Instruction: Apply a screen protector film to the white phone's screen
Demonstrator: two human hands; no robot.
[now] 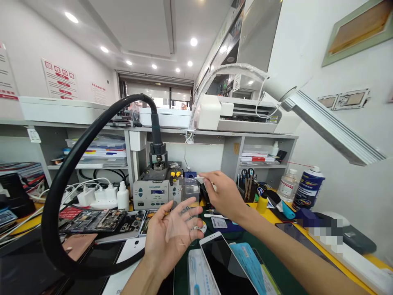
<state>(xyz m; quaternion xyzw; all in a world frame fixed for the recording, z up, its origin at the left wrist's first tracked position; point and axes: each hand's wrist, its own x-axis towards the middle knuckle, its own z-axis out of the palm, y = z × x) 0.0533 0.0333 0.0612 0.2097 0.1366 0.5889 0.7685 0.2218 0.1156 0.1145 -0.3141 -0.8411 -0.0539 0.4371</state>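
Observation:
My left hand [173, 237] is palm up in the middle, its fingers loosely spread and curled. A thin clear film [175, 232] seems to rest across the palm, held by thumb and fingers; its edges are hard to see. Further back, my right hand [222, 194] pinches a small white thing [200, 179], whose kind I cannot make out. That hand is beside a clear plastic box [192, 189]. Below the hands lies a white-framed phone [229, 262] with a dark screen, on top of blue and white packets [247, 258].
A thick black hose [50, 196] loops across the left. Behind stands a grey soldering station [153, 194]. Phone boards [98, 221] and phones cover the left side. At right are a spray can [308, 186], a clear bottle [287, 183] and scissors [248, 180]; a lamp [334, 127] hangs above.

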